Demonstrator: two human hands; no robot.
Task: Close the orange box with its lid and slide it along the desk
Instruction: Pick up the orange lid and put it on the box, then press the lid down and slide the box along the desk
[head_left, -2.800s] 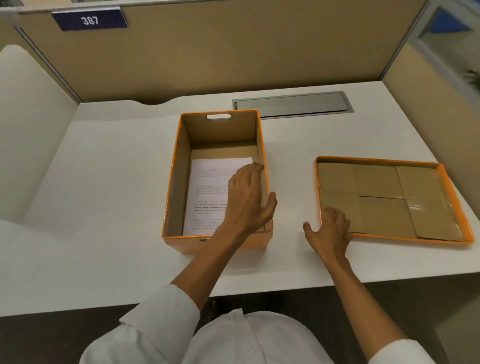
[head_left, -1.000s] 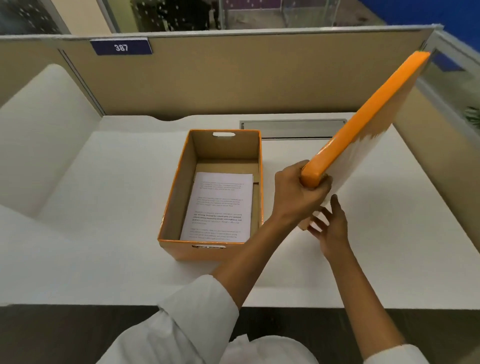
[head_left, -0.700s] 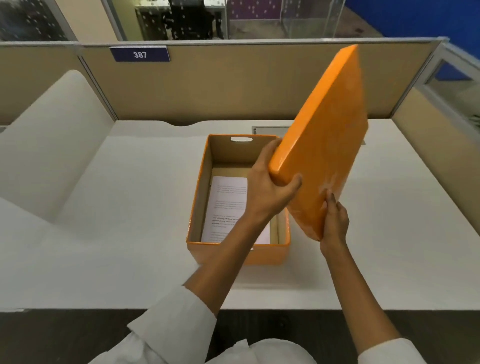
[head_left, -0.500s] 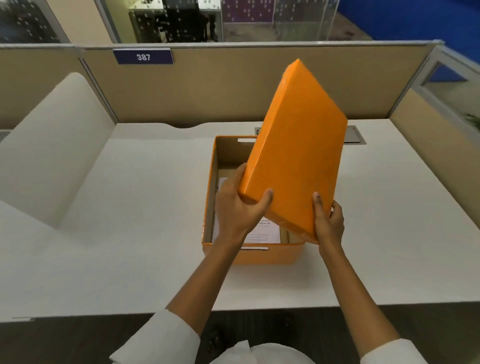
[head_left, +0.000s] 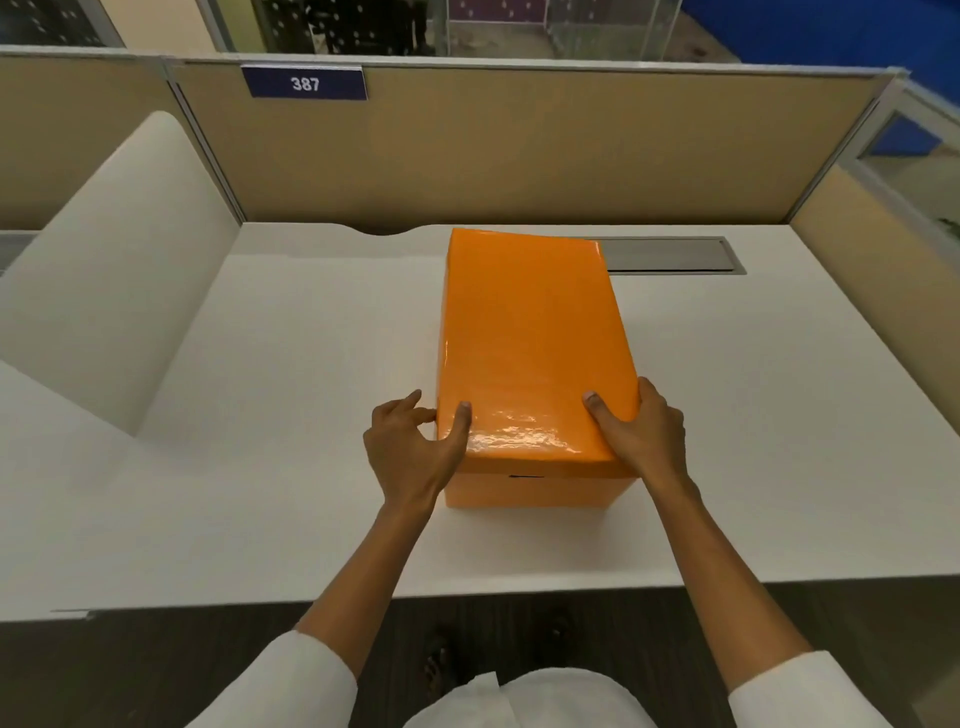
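The glossy orange lid lies flat on top of the orange box, covering it; only the box's near wall shows below the lid's rim. The paper inside is hidden. My left hand grips the lid's near left corner, thumb on top and fingers on the side. My right hand holds the near right corner the same way. The box stands in the middle of the white desk.
A grey metal cable hatch is set into the desk behind the box on the right. Beige partition walls close off the back and right. A white side panel rises at the left. The desk's front edge is near my body.
The lid, held tilted above the open box half a second ago, has come down flat onto the box. Both hands moved down with it to its near corners.
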